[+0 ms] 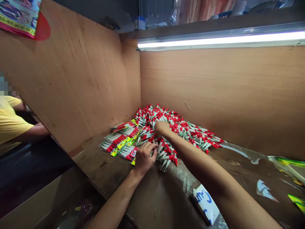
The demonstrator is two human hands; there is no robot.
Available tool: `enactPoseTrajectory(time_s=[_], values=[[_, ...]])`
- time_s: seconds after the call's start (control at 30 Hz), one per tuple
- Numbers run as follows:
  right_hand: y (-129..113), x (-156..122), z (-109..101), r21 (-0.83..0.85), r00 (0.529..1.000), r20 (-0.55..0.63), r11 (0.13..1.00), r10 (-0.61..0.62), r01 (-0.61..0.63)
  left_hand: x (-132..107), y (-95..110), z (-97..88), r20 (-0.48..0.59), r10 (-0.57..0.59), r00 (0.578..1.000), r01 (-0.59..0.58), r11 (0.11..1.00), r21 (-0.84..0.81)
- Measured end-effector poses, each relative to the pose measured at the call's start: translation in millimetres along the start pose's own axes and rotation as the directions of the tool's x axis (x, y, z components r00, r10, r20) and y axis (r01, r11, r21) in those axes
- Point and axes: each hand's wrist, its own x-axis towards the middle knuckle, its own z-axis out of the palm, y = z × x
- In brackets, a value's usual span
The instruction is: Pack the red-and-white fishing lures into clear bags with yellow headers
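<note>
Leaning over a brown bench (pixel 154 197) into a plywood corner, both arms stretched forward. Right hand (pixel 162 127) laid knuckles-up on top of the pile (pixel 190 130) of small red-and-white pieces heaped against the back wall (pixel 214 82); fingertips sunk among them, so no telling whether closed on any or only resting. Left hand (pixel 144 157) nearer, at the pile's front edge, fingers curled in over a few pieces; clenched on them or merely raking, impossible to say. Just left of that hand, touching the pile's edge, a fan of filled packets (pixel 121 143) with yellow-green headers, overlapping flat on the bench. Farther right, well apart, loose wrappers (pixel 289 163); near the right forearm, a white label (pixel 206 202) with blue writing. Overhead, a lit lamp (pixel 221 39). Beyond the left partition, a co-worker's yellow sleeve (pixel 9 124), not involved. Risks, as a judgement: with the right wrist pressing down on a loose heap, easy to send pieces sliding off the front slope toward the bench edge; with green tinsel-like strands tangled through the pile, likely to drag extra pieces along with any pull; with the left hand so close to the packets, easy to nudge the fan out of order or bury it under spill.
</note>
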Motion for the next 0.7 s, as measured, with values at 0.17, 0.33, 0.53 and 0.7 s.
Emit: enactPoseTrajectory(time_s=[0.17, 0.33, 0.53, 0.7], values=[[0.4, 12.1, 2.5, 0.034, 0.994, 0.101, 0.998, 0.048, -0.052, 0.1, 2.2, 0.1, -0.008, 0.028, 1.0, -0.028, 0.999, -0.022], [23.7, 7.2, -17.2, 0.235, 0.987, 0.162, 0.971, 0.009, -0.048, -1.9, 0.2, 0.9, -0.044, 0.05, 0.998, -0.051, 0.998, -0.031], [102.6, -62.0, -25.8, 0.698, 0.989, 0.121, 0.716, -0.089, -0.021, -5.8, 13.0, 3.2, -0.027, 0.117, 0.993, -0.119, 0.988, -0.102], [172.4, -147.1, 12.7, 0.932, 0.999, 0.039, 0.359, 0.005, -0.038, -15.8, 71.8, 19.3, 0.332, 0.196, 0.923, -0.137, 0.971, -0.195]])
